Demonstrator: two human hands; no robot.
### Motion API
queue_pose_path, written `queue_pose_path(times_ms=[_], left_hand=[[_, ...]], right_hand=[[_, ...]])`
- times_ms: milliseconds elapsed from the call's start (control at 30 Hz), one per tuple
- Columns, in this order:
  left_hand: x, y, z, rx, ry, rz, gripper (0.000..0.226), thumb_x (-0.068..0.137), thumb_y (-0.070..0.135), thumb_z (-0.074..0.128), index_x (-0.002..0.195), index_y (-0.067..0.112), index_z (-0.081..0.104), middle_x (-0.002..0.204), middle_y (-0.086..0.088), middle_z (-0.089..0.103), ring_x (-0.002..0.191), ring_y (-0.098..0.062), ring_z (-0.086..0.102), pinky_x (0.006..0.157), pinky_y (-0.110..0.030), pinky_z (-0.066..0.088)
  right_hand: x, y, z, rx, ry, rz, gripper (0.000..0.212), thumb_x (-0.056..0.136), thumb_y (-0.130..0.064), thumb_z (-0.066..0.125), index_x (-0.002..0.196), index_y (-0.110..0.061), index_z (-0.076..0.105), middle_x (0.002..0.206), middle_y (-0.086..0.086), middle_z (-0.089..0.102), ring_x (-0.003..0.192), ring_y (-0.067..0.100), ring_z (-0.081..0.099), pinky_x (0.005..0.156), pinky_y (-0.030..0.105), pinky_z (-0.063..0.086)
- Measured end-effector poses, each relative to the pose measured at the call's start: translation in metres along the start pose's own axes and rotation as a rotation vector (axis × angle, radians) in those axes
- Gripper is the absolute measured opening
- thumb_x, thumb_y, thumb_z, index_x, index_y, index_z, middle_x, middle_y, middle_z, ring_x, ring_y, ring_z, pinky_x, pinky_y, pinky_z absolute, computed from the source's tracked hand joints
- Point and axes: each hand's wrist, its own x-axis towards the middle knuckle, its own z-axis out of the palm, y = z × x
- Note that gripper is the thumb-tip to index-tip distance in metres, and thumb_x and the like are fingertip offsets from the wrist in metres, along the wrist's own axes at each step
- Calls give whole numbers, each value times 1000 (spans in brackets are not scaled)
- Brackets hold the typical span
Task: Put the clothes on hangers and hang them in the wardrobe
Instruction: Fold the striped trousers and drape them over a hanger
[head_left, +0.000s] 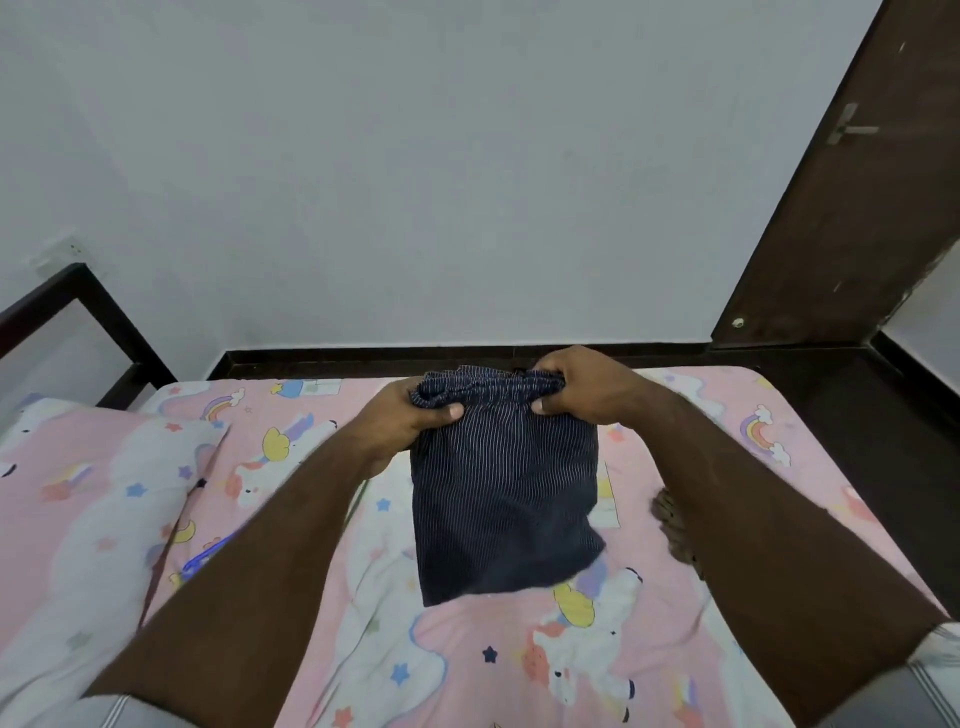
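My left hand (402, 415) and right hand (582, 387) each pinch a bunched end of the waistband of the dark striped shorts (501, 493), thumbs toward me. The shorts hang down from my fingers, above the middle of the pink bed sheet (467, 649). A blue hanger (200, 558) shows near my left forearm, a brown cloth (670, 525) by my right.

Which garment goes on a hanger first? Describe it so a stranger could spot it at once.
Start at the bed with the pink unicorn sheet. Above its middle, the left hand and right hand grip the gathered waistband of the dark pinstriped shorts. Only this dark navy, finely white-striped garment hangs in the air.
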Motion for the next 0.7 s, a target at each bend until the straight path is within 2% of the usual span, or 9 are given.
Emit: queue_pose_path(times_ms=[100,200,267,400,433,500,567,633,700], left_hand=[[13,-10,-7,136,-9,-36,23,88,5,74,111,9,71,97,1,76,86,-5,71,68,-15,52],[32,-22,-10,212,5,-39,22,85,5,77,105,13,74,98,2,77,88,-5,71,77,-15,52],[51,-31,-8,243,32,-48,21,84,3,77,99,17,73,92,6,76,85,-4,70,76,-14,50],[95,-48,-3,266,98,-96,21,84,5,79,101,16,73,95,1,75,93,-16,69,87,-27,52],[106,-51,-1,270,116,-102,21,84,5,79,101,15,73,92,3,75,89,-14,69,83,-24,51],[127,-54,3,266,149,-111,17,85,4,77,98,15,72,76,10,71,67,-4,64,63,-14,48],[145,-54,6,237,196,-127,17,88,1,73,100,13,71,65,10,66,47,-2,55,46,-13,42],[161,-56,7,159,231,-130,24,87,-4,72,107,10,71,70,4,68,48,-6,58,46,-17,45],[171,-63,9,78,247,-130,32,82,-13,70,103,11,71,71,3,67,54,-6,61,49,-18,46]], right_hand=[[10,9,11,-134,1,8,9,90,-24,73,94,-21,65,90,-4,65,83,15,61,67,28,43],[24,22,22,-210,34,41,11,91,-27,71,96,-21,64,90,-7,63,88,18,61,72,32,46],[37,35,29,-297,93,82,12,89,-34,71,90,-29,60,87,-11,60,93,18,57,80,37,49],[73,65,36,-381,187,129,14,89,-42,70,96,-33,63,94,-5,64,102,18,42,82,38,47],[83,72,37,-376,190,134,14,88,-42,71,96,-33,64,95,-3,65,104,19,46,80,37,48],[104,85,37,-364,206,142,17,87,-40,72,100,-32,65,97,-3,68,106,23,57,80,38,52],[122,95,36,-364,265,137,21,89,-37,70,109,-32,66,102,-2,70,111,27,56,84,41,54],[135,102,35,-369,351,107,24,94,-31,64,117,-32,66,106,-1,70,114,29,50,84,42,52],[139,110,39,-383,440,59,24,94,-26,59,116,-31,68,105,-2,70,109,29,50,80,42,53]])
